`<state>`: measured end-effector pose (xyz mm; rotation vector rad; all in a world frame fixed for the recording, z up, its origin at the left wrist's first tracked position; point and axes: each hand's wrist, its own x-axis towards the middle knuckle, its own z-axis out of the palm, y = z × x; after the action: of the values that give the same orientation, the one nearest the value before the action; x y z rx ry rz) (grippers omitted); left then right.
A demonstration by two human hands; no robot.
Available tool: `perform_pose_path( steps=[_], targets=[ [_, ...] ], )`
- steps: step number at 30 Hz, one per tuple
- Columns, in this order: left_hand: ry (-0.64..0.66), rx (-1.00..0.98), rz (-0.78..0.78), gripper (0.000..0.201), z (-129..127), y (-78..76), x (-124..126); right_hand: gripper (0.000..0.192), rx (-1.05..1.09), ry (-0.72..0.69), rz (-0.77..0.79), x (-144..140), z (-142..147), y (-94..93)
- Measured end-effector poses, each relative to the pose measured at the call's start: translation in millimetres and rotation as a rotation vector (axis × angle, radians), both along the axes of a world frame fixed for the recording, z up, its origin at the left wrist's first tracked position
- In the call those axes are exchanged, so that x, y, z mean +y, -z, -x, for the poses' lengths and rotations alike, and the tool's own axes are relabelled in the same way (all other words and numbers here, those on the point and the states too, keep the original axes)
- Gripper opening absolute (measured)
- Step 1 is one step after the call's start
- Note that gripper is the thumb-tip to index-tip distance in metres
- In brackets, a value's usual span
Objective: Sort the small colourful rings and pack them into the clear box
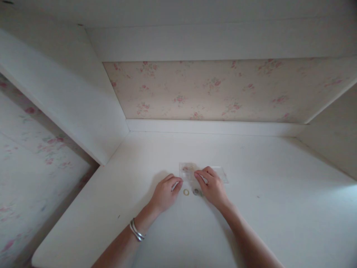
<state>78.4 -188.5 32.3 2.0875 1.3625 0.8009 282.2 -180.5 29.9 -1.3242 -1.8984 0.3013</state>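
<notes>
A small clear plastic box [187, 171] lies open on the white desk [264, 193], its clear lid [221, 173] spread to the right. My right hand [212, 186] rests over the box, fingertips touching its near edge. My left hand [166, 192] lies just left of it with fingers curled and tips pinched; whether it holds something tiny I cannot tell. A gold ring [186, 192] and a grey ring [196, 192] lie on the desk between my two hands. Silver bangles [136, 230] sit on my left wrist.
The desk sits in a white alcove with a floral-papered back wall [223, 89] and slanted white side panels [69, 96]. A low white ledge [212, 127] runs along the back. The desk's left edge [69, 219] drops off beside a floral wall.
</notes>
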Motion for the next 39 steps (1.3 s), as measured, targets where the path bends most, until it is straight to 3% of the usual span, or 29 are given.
perform_pose_path(
  steps=[6, 13, 20, 26, 32, 39],
  targets=[
    [0.196, 0.222, -0.016, 0.02, -1, -4.4, -11, 0.028, 0.064, 0.136, -0.034, 18, -3, 9.7],
    [0.208, 0.3, -0.014, 0.02, -1, -4.4, -9, 0.028, -0.012, 0.138, -0.021, 27, 4, 16.7],
    [0.206, 0.265, -0.012, 0.024, -1, -2.6, -9, 0.031, 0.102, 0.229, -0.058, 18, -4, 8.9],
    [0.121, 0.042, 0.077, 0.024, 0, 2.5, 1, 0.031, 0.118, 0.243, -0.044, 12, -9, 11.0],
    [0.031, -0.074, 0.11, 0.033, -1, -5.1, 16, 0.027, -0.017, 0.148, -0.02, 4, -9, 7.8],
    [0.05, 0.022, -0.065, 0.031, -25, -27.2, 39, 0.016, -0.298, -0.186, -0.017, -13, 1, -6.9]
  ],
)
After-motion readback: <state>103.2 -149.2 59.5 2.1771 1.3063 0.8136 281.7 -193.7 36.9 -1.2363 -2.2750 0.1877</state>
